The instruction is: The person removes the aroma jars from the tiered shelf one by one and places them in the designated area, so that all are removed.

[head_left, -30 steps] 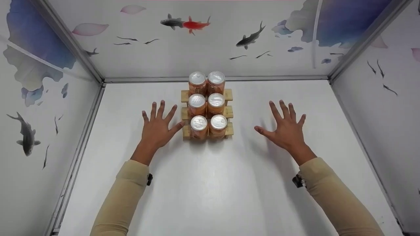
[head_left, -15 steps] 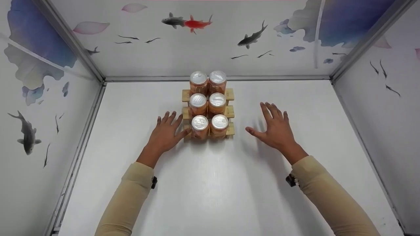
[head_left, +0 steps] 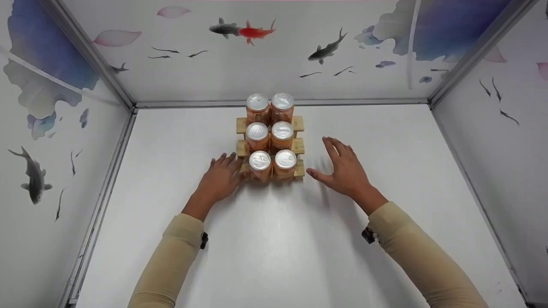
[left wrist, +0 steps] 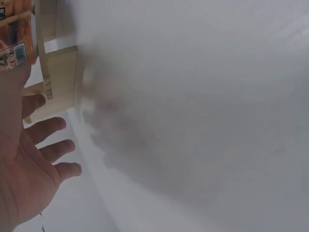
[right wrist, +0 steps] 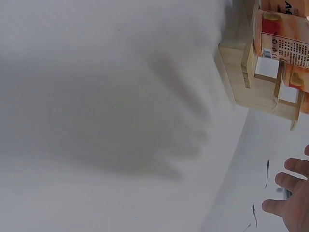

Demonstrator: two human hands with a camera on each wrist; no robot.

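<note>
A stepped wooden rack (head_left: 298,146) bears several orange-labelled cans (head_left: 260,161) with silvery tops, standing upright in two columns on three steps. My left hand (head_left: 219,179) is at the rack's front left side, its thumb mostly hidden in the head view. In the left wrist view its fingers (left wrist: 57,151) are extended and spread, with the rack's wooden end (left wrist: 63,67) just beyond. To the right of the rack, a small gap away, my right hand (head_left: 346,173) hovers with thumb and fingers apart, holding nothing. The right wrist view shows its fingertips (right wrist: 274,207) below the rack (right wrist: 256,92).
The rack stands on a white table (head_left: 274,248), towards the back wall (head_left: 180,81). White panels with painted fish and petals enclose the table at the back, left (head_left: 98,141) and right (head_left: 479,141), with grey metal strips along their edges.
Both hands have moved inward towards the rack, the left reaching its side and the right coming closer with fingers less spread. Rack and cans stay where they were.
</note>
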